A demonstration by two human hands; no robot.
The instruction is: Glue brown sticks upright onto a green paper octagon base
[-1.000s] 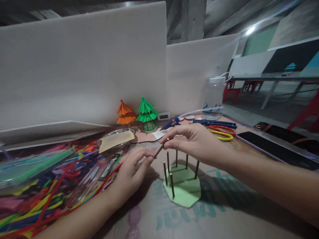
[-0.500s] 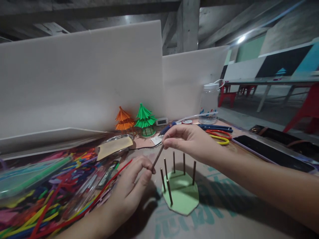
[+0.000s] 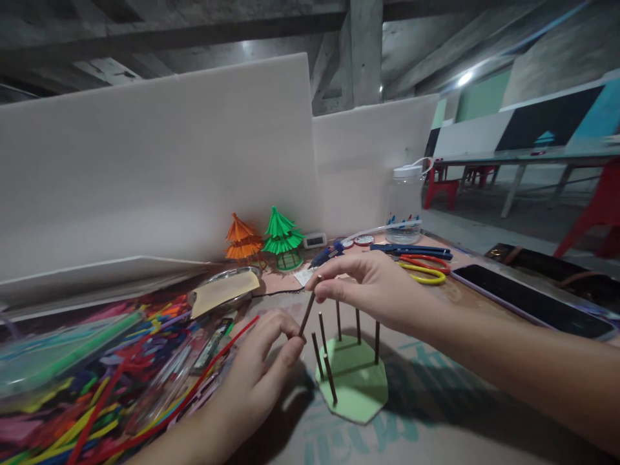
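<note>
- Stick [image 3: 308, 310]: thin, brown, in mid-air above the counter [image 3: 436, 436], just left of the base's posts, tilted, upper end toward the right.
- Left hand [image 3: 271, 352]: thumb and finger pinched on the stick's lower end.
- Right hand [image 3: 363, 284]: fingertips closed round its upper end, tip poking out above; the wrist passes over the far right of the base.
- Hands apart from each other, joined only by the stick.
- Handling, judged by looks: very light, fairly stiff, straight; might snap if bent hard. Surface looks dull, so probably not slippery, but so thin it could roll between fingertips.
- Best hold: light pinch near one end, or one at each end as here; no sideways load mid-length.
- Base [image 3: 361, 391]: pale green, flat, angular, on the counter right of the left hand. Likely light, thin board; take by the bare near edge, clear of the posts.
- Posts [image 3: 330, 381]: six, brown, standing round the left, far and right of the base, some leaning a little. Likely easy to knock loose, poor handles; how they're fixed can't be seen.
</note>
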